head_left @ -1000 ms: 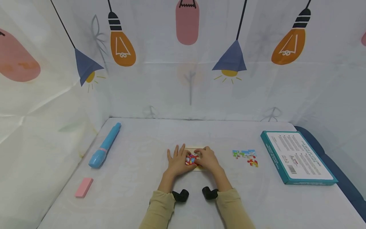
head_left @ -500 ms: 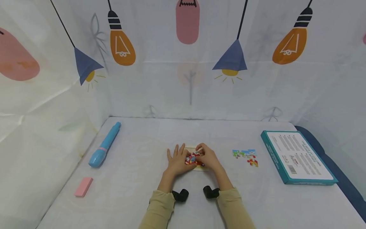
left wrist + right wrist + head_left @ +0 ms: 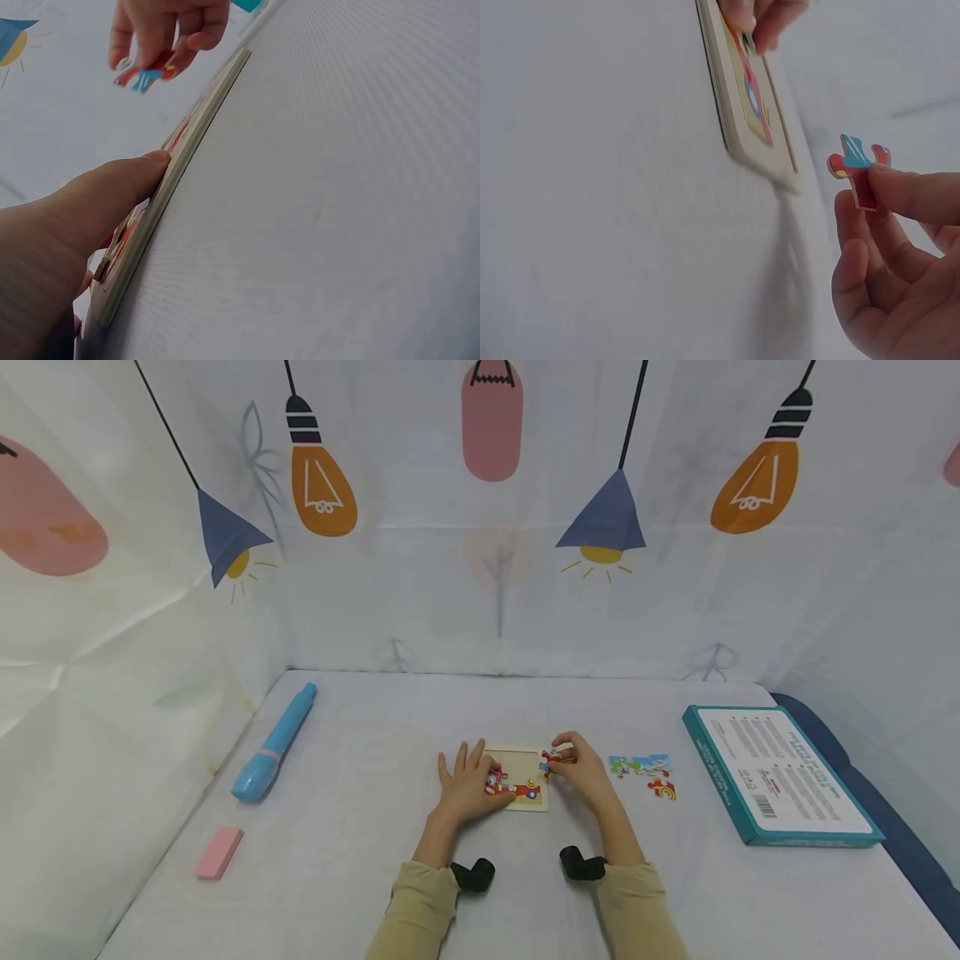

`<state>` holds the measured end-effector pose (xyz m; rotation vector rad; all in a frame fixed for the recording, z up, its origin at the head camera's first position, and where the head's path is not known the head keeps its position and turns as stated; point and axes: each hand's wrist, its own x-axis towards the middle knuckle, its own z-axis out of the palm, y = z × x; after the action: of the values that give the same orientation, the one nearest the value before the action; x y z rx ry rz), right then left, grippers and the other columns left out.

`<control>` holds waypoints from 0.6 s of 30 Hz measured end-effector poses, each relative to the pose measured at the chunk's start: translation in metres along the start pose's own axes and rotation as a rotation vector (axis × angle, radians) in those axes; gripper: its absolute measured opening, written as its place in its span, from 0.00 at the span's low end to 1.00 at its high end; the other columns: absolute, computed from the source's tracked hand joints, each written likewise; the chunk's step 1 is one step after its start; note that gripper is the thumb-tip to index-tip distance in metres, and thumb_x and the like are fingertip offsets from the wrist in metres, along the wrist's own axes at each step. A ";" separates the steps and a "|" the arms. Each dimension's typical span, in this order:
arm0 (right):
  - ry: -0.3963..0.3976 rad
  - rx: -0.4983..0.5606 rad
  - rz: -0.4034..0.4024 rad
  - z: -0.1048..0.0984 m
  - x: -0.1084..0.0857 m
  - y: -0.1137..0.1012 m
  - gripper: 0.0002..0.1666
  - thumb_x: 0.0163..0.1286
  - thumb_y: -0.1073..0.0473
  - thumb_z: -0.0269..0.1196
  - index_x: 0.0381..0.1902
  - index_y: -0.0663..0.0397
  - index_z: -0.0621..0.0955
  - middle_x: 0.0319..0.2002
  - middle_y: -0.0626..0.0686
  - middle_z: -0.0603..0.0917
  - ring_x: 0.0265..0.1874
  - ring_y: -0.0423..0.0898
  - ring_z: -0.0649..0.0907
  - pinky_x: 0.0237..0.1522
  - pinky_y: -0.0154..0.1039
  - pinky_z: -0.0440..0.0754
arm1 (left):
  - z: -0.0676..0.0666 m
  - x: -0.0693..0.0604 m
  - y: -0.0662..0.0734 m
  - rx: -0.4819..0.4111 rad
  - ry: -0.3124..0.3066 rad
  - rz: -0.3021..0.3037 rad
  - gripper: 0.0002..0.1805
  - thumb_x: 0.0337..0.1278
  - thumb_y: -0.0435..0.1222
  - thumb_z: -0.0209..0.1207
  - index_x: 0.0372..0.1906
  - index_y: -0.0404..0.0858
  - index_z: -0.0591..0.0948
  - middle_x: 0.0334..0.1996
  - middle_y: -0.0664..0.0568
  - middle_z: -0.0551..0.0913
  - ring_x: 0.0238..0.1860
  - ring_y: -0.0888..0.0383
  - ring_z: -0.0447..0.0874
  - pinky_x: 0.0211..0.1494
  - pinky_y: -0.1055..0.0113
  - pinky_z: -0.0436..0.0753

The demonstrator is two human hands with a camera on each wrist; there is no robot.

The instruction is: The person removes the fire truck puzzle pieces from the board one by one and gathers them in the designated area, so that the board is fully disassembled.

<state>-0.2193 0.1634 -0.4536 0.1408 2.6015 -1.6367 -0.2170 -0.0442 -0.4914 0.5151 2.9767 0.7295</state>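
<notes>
My left hand (image 3: 468,785) rests over the left side of a shallow wooden puzzle tray (image 3: 521,762), its fingers mostly straight and spread. Its thumb (image 3: 112,187) presses near the tray's edge in the left wrist view. Several fitted puzzle pieces (image 3: 528,790) show along the tray's lower part; others lie partly hidden under that hand. Just right of the tray, my right hand (image 3: 585,774) pinches a red and blue puzzle piece (image 3: 859,169) between thumb and fingers. In the right wrist view this piece is held up, apart from the tray.
Loose puzzle pieces (image 3: 641,765) lie right of the tray, with a red and yellow one (image 3: 662,788) below. A teal-edged box (image 3: 780,777) stands farther right. At left are a blue microphone-shaped object (image 3: 276,743) and a pink block (image 3: 219,853).
My right hand has lifted the red and blue piece out of the tray and carried it right, uncovering bare tray floor. The left hand has stayed in place.
</notes>
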 end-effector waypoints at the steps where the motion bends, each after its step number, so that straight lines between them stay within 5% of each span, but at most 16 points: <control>1: 0.006 -0.001 0.007 -0.003 -0.001 0.002 0.18 0.59 0.70 0.61 0.48 0.59 0.72 0.37 0.58 0.78 0.33 0.47 0.78 0.29 0.36 0.74 | 0.000 0.000 0.000 0.000 0.001 0.000 0.26 0.44 0.58 0.62 0.44 0.46 0.74 0.70 0.44 0.55 0.71 0.39 0.44 0.64 0.34 0.36; 18: 0.036 0.001 0.170 -0.057 -0.021 0.028 0.20 0.64 0.69 0.55 0.53 0.62 0.66 0.31 0.54 0.70 0.26 0.43 0.73 0.27 0.35 0.72 | -0.002 -0.001 0.001 -0.004 -0.006 -0.005 0.26 0.45 0.58 0.62 0.44 0.47 0.73 0.71 0.45 0.54 0.71 0.39 0.44 0.64 0.34 0.35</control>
<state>-0.1959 0.2261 -0.4518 0.3831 2.5337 -1.5919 -0.2163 -0.0441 -0.4895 0.5091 2.9690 0.7318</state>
